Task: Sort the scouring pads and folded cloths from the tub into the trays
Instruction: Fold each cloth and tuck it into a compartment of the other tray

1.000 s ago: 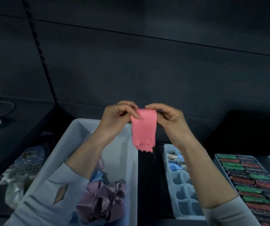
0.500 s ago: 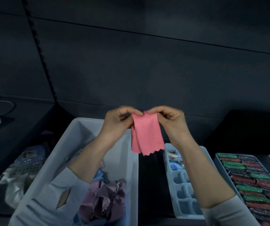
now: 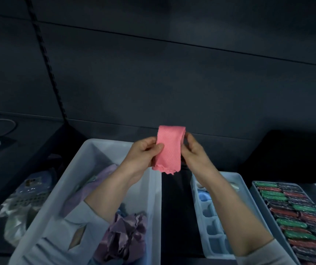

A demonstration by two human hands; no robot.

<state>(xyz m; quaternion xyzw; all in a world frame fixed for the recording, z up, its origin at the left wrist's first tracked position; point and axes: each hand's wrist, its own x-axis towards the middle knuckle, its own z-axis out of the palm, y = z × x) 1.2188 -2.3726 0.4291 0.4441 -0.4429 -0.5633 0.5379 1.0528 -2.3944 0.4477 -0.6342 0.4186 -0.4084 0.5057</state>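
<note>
Pink cloth point(image 3: 169, 148) folded, pinched between left hand point(image 3: 143, 155) and right hand point(image 3: 195, 154), above tub's point(image 3: 153, 197) far right corner. Purple cloths (crumpled) remain in tub; compartment tray point(image 3: 197, 207) mostly unfilled; pad tray point(image 3: 256, 196) looks packed.

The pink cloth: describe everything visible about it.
The pink cloth is a soft fabric with a fine dotted weave, folded into a narrow upright strip with a scalloped lower edge. It is held in the air above the gap between the tub and the trays, gripped by the left hand and the right hand.
</note>
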